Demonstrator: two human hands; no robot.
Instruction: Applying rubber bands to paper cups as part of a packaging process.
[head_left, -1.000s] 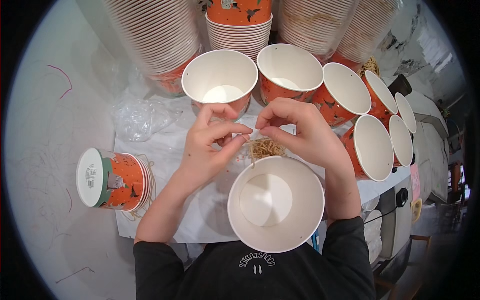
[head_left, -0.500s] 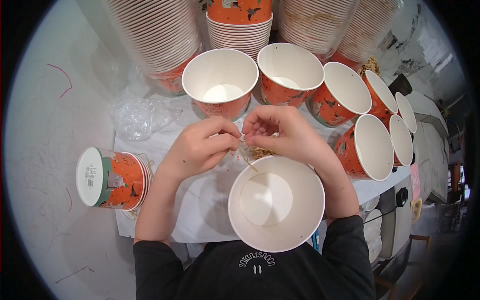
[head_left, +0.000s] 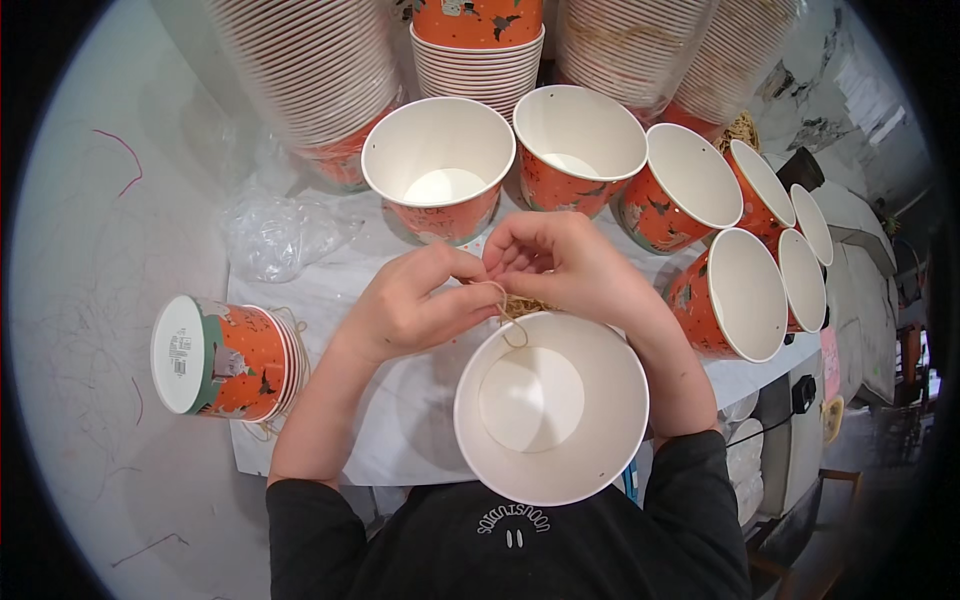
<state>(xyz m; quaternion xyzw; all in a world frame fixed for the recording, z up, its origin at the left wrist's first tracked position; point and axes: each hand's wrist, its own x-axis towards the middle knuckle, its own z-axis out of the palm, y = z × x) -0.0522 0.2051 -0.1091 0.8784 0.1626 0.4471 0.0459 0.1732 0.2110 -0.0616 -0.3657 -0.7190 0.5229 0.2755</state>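
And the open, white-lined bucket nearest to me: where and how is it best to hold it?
I would probably hold the bucket by its left rim, coming from the left with the left hand, thumb inside. Its wide mouth faces up and that rim is uncovered, while string droops over the far edge.

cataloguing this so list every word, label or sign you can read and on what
Black shirt: curved white lettering; wording not copied.
Orange bucket beyond left hand: dark lettering, partly blurred; not copied.
Sideways bucket stack: print on its white base, too small to read.
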